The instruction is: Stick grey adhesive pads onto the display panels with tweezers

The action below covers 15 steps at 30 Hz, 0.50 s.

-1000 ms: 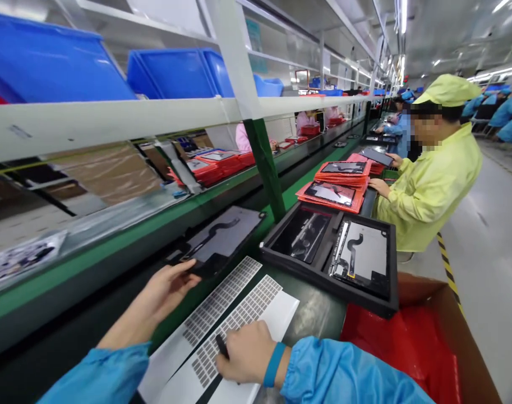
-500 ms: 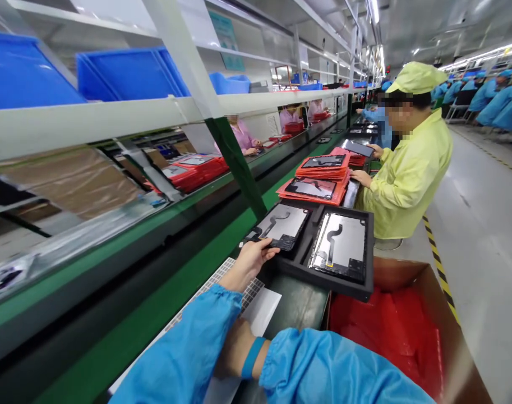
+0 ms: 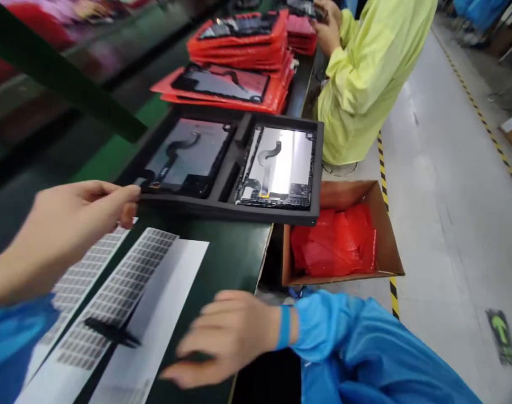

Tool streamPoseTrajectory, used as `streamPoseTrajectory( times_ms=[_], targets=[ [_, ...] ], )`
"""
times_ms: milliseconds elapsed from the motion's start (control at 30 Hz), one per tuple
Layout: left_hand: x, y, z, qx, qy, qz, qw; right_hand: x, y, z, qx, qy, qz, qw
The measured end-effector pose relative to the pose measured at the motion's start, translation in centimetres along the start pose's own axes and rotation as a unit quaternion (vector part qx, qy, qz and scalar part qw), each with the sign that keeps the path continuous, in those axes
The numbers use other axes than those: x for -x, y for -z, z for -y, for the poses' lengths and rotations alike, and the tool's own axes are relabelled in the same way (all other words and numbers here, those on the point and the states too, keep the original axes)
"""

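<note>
The left hand, fingers pressed together, sat at the near left corner of the black tray; contact was unclear. Nearer than the tray, the right hand hovered spread and blurred over the front edge of the tabletop, with bare surface open between it and the tray.

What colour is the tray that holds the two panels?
The tray is black; the head view shows it best.

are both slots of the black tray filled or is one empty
Both filled: the black tray holds a left panel and a right panel, one per compartment.
</note>
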State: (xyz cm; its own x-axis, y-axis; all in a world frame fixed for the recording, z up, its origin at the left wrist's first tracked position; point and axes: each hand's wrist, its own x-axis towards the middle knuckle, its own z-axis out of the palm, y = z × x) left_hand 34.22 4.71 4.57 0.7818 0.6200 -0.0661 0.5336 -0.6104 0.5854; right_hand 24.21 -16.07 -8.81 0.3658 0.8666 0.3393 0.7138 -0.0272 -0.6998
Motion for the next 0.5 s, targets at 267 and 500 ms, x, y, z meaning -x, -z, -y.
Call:
streamPoseTrajectory(
  times_ms=[267,500],
  targets=[
    [14.9,-10.9,2.0,-0.034,-0.424,0.154,0.892,24.9,13.2,-19.6,0.096,-0.684,-0.248,0.680],
    [16.5,-15.0,4.0,-0.134,-0.470,0.096,0.867,30.0,14.6,-32.8,0.094,-0.833,-0.186,0.513]
  ],
)
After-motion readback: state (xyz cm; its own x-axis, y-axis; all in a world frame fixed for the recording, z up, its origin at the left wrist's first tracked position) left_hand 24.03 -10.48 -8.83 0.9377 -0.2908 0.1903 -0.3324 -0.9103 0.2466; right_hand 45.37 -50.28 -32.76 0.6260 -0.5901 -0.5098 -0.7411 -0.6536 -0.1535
